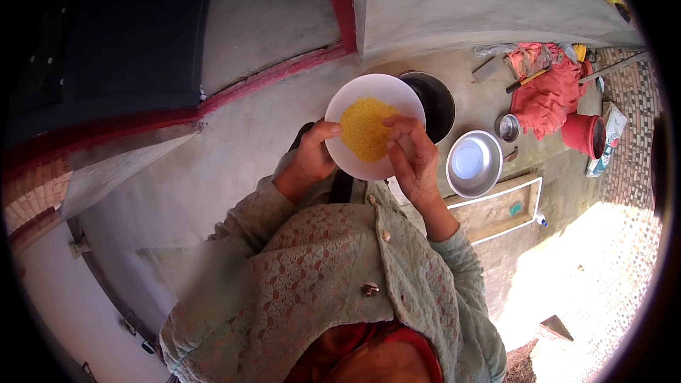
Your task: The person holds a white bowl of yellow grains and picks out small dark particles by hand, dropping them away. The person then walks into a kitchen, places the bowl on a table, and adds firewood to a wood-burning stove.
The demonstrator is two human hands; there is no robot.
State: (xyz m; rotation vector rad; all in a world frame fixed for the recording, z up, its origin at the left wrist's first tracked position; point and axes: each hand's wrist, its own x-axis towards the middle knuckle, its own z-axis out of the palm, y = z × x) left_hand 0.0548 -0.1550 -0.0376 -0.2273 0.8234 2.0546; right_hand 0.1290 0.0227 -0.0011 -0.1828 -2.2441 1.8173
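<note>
The left hand [314,158] grips the white plate [374,125] at its nine o'clock rim — right hand [411,152] fingers bent, picking through the yellow grains [364,128]. A tilt could spill them — nothing supports it.

1. Bare grey floor [234,149] at centre left leaves open passage beside the left hand [314,156].
2. Right of the right hand [411,159], a steel bowl [474,163] and dark pot [434,103] crowd the way.
3. At upper right, red cloth [546,96] and a red bucket [583,135] block the way.
</note>
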